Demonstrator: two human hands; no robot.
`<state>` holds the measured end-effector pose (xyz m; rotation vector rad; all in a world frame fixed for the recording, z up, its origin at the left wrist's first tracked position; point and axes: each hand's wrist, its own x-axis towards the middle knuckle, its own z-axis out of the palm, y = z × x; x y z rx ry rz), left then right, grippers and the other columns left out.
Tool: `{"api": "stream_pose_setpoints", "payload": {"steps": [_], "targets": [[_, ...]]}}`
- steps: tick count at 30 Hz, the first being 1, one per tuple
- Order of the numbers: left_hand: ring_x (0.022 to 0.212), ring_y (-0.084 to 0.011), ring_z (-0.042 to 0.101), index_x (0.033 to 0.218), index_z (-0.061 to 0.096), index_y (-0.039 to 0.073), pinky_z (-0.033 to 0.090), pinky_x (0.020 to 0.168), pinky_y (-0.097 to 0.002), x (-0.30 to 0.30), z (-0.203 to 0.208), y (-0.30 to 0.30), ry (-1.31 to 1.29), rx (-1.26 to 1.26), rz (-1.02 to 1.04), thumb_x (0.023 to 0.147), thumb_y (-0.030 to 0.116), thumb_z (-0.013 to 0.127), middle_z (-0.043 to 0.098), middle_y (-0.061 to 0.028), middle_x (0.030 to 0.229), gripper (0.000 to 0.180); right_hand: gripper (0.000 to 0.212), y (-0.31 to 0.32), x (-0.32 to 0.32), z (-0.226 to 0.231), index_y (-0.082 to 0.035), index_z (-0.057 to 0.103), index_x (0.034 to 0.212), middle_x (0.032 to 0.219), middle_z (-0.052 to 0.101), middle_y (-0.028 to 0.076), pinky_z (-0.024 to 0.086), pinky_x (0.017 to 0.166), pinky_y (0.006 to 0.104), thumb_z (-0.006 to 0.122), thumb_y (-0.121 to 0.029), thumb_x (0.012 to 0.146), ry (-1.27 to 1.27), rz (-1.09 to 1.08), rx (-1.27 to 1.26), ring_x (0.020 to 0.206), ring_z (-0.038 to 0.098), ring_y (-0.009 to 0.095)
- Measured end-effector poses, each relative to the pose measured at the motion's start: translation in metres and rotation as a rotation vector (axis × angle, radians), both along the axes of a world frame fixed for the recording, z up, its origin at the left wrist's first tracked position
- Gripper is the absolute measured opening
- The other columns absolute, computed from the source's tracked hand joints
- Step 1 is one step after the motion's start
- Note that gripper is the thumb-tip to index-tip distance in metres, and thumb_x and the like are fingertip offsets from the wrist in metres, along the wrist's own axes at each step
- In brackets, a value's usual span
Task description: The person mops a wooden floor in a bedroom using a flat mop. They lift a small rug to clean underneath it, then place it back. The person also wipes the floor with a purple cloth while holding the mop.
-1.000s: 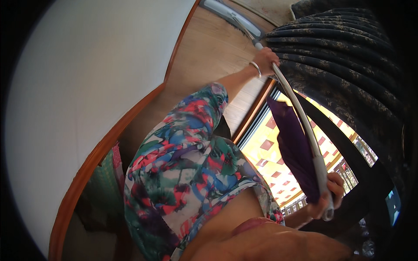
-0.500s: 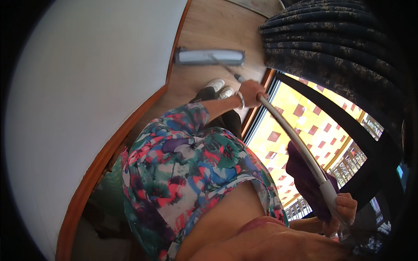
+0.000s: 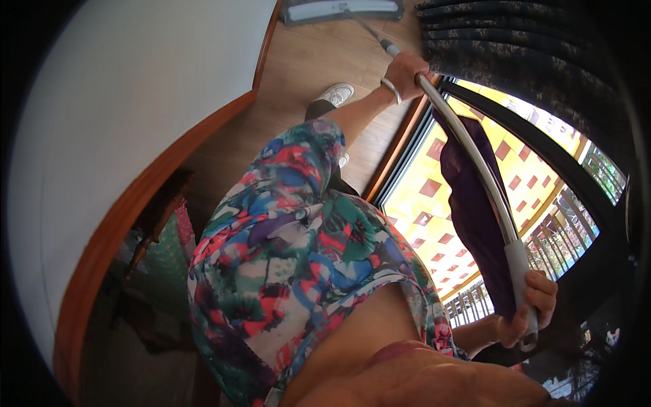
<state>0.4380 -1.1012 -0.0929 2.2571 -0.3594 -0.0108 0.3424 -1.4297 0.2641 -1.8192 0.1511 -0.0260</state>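
A long flat mop runs across the view: its silver handle [image 3: 468, 144] slants from upper middle to lower right and looks bent by the lens. Far off on the wooden floor lies the pale mop head [image 3: 319, 9] with a grey pad, cut by the top edge. My left hand [image 3: 407, 73], a light bracelet at its wrist, is wrapped round the lower part of the handle. Near the handle's top end, my right hand [image 3: 532, 308] grips the light grey sleeve. Dark purple cloth [image 3: 468, 183] hangs alongside the handle; whether a hand holds it, I cannot tell.
A white wall [image 3: 135, 102] with brown wooden trim [image 3: 156, 163] stands on the left. Dark patterned curtains [image 3: 515, 61] and a black-framed glass door [image 3: 434, 183] are on the right. My white shoe [image 3: 337, 93] is on the wood floor [image 3: 298, 61]. Green-and-pink fabric [image 3: 180, 234] sits at lower left.
The mop head has moved farther away, toward the top edge, and my left hand has gone forward with the handle. My right hand has shifted slightly. My feet have come apart.
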Motion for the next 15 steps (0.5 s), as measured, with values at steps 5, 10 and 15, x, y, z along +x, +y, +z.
{"api": "stream_pose_setpoints", "payload": {"steps": [5, 10, 15], "targets": [[0.06, -0.0311, 0.051, 0.059, 0.049, 0.008, 0.041, 0.062, -0.0414, -0.077, 0.047, 0.005, 0.058, 0.087, 0.066, 0.071, 0.01, 0.071, 0.05, -0.0107, 0.059, 0.025, 0.027, -0.017, -0.001, 0.018, -0.002, 0.056, 0.079, 0.078, 0.059, 0.017, 0.042, 0.062, 0.0367, 0.06, -0.028, 0.07, 0.013, 0.081, 0.033, 0.064, 0.051, 0.023], [0.059, -0.0331, 0.048, 0.06, 0.045, 0.008, 0.039, 0.062, -0.0416, -0.153, 0.077, 0.038, 0.196, 0.028, 0.079, 0.076, 0.01, 0.072, 0.046, -0.011, 0.058, 0.031, 0.025, 0.002, 0.003, 0.006, -0.003, 0.059, 0.072, 0.07, 0.064, 0.019, 0.047, 0.055, 0.0344, 0.063, -0.026, 0.064, 0.01, 0.19, 0.138, 0.054, 0.054, 0.021], [0.064, -0.0339, 0.053, 0.06, 0.047, 0.009, 0.039, 0.063, -0.0435, -0.168, 0.076, 0.078, 0.366, 0.072, 0.177, 0.073, 0.014, 0.075, 0.052, -0.0116, 0.06, 0.031, 0.024, 0.025, 0.012, -0.007, -0.007, 0.062, 0.069, 0.072, 0.069, 0.012, 0.05, 0.057, 0.033, 0.064, -0.03, 0.064, -0.065, 0.347, 0.111, 0.054, 0.057, 0.019]]}}
